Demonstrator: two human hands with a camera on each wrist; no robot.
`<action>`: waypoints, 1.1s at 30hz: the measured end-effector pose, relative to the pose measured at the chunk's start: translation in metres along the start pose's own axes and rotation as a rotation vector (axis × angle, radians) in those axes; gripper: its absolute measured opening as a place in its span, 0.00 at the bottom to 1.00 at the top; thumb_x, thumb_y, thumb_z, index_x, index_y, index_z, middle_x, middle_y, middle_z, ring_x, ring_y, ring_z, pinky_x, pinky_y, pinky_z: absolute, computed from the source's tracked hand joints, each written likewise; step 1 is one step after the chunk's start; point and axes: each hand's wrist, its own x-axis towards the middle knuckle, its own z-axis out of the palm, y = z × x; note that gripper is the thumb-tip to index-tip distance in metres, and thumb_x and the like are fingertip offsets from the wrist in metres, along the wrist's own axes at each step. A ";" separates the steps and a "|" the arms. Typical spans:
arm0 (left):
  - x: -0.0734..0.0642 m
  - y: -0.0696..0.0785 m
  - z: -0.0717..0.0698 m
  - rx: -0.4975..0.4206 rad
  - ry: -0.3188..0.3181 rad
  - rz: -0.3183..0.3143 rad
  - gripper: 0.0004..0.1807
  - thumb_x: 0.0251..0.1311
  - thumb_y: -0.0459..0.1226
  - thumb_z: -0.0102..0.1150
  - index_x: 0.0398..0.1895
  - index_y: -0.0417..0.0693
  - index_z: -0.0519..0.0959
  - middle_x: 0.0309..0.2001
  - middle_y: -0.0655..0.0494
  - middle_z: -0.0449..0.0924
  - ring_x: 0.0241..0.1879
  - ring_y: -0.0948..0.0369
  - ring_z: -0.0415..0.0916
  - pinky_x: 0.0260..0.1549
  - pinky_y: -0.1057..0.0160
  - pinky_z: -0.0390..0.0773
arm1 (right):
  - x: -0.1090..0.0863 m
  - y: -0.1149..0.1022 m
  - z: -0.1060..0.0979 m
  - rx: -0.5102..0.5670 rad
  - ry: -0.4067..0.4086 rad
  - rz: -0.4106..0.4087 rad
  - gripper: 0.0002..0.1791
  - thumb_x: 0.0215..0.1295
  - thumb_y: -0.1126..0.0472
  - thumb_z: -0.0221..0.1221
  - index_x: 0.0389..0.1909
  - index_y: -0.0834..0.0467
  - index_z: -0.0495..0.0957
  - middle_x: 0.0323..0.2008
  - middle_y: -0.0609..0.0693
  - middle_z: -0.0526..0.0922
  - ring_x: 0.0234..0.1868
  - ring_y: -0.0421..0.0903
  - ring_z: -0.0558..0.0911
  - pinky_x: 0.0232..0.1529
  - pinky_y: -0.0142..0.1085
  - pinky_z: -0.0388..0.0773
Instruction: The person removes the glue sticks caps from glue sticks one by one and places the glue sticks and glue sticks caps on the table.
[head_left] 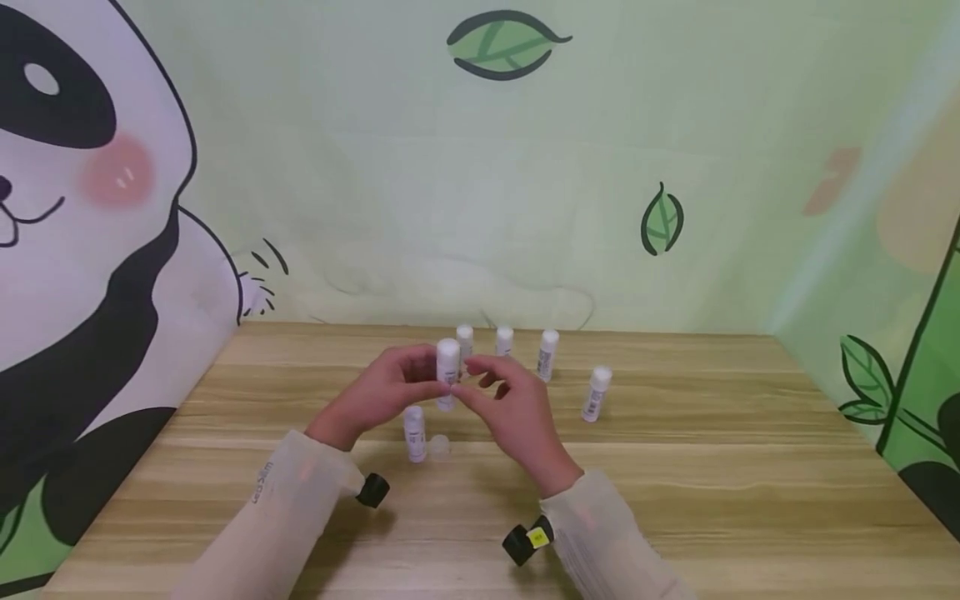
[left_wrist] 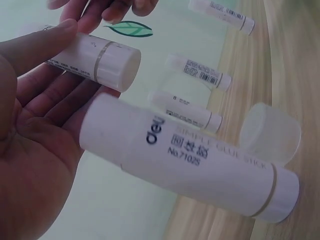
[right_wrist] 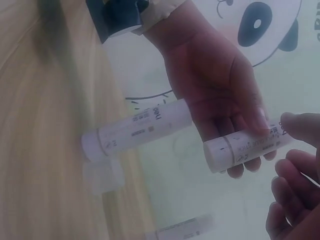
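Held glue stick (head_left: 447, 367), one, in the left hand (head_left: 384, 390), pinched between thumb and fingers above the worktop (head_left: 712, 467); long axis near upright. Right hand (head_left: 517, 404), just beside it on the right: fingers loosely bent, gripping nothing that we can make out. Its thumb tip seems to touch the barrel, though the overlap leaves us unsure. Of the two, we count the left as nearer, bearing the stick; the right lies crosswise to that axis. Smooth white plastic, cylindrical, fine dark print, thin band towards the base.

Outward, we list: one standing glue stick (head_left: 415, 433), upright, nearer the person than the held one; translucent cap (head_left: 440, 447), short and round, just beside its foot. Farther off, a row of three glue sticks (head_left: 504, 340), upright, white; at the right, a lone glue stick (head_left: 597, 393), likewise upright. Worktop: pale brown, streaked wood grain. Sleeves (head_left: 288, 500): thin, whitish, creased. Backdrop (head_left: 360, 167): pale green, faintly wrinkled.
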 end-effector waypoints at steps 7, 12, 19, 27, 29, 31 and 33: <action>-0.004 0.009 0.007 0.005 -0.019 0.010 0.22 0.61 0.42 0.64 0.57 0.48 0.77 0.52 0.52 0.83 0.50 0.57 0.81 0.52 0.55 0.79 | -0.001 -0.007 -0.004 0.034 -0.004 0.006 0.20 0.57 0.50 0.68 0.51 0.47 0.82 0.43 0.43 0.83 0.42 0.44 0.77 0.38 0.33 0.73; -0.004 0.013 0.012 0.024 -0.050 0.046 0.23 0.61 0.43 0.64 0.58 0.45 0.77 0.52 0.52 0.83 0.49 0.57 0.81 0.51 0.56 0.80 | -0.001 -0.009 -0.006 0.037 0.001 0.005 0.19 0.57 0.48 0.68 0.50 0.46 0.82 0.40 0.43 0.81 0.43 0.47 0.77 0.37 0.33 0.72; -0.006 0.017 0.017 0.055 -0.066 0.051 0.18 0.61 0.40 0.64 0.53 0.47 0.80 0.48 0.51 0.84 0.46 0.58 0.81 0.48 0.59 0.81 | -0.002 -0.012 -0.006 0.057 -0.002 0.021 0.21 0.54 0.48 0.70 0.50 0.46 0.82 0.39 0.42 0.80 0.43 0.49 0.76 0.37 0.33 0.71; -0.006 0.017 0.019 0.071 -0.063 0.035 0.15 0.60 0.39 0.65 0.50 0.48 0.81 0.44 0.52 0.85 0.43 0.58 0.82 0.46 0.61 0.81 | -0.004 -0.012 -0.005 0.049 0.000 0.034 0.19 0.54 0.48 0.70 0.48 0.44 0.83 0.38 0.41 0.79 0.42 0.50 0.75 0.36 0.33 0.70; -0.006 0.017 0.020 0.063 -0.066 0.041 0.14 0.60 0.39 0.65 0.49 0.48 0.81 0.44 0.52 0.85 0.43 0.58 0.82 0.47 0.60 0.81 | -0.004 -0.012 -0.004 0.042 0.002 0.030 0.18 0.54 0.48 0.70 0.47 0.44 0.83 0.37 0.41 0.79 0.41 0.48 0.75 0.36 0.33 0.70; -0.006 0.017 0.020 0.062 -0.070 0.048 0.14 0.60 0.39 0.65 0.48 0.47 0.82 0.45 0.52 0.85 0.43 0.58 0.82 0.46 0.61 0.81 | -0.004 -0.012 -0.004 0.036 0.006 0.023 0.17 0.55 0.48 0.69 0.46 0.44 0.83 0.37 0.41 0.79 0.41 0.48 0.75 0.35 0.33 0.70; -0.006 0.018 0.020 0.057 -0.076 0.050 0.13 0.60 0.38 0.64 0.48 0.47 0.82 0.45 0.51 0.85 0.44 0.58 0.82 0.46 0.61 0.81 | -0.004 -0.013 -0.004 0.032 0.009 0.019 0.16 0.55 0.48 0.69 0.45 0.44 0.83 0.36 0.42 0.79 0.41 0.48 0.75 0.36 0.33 0.69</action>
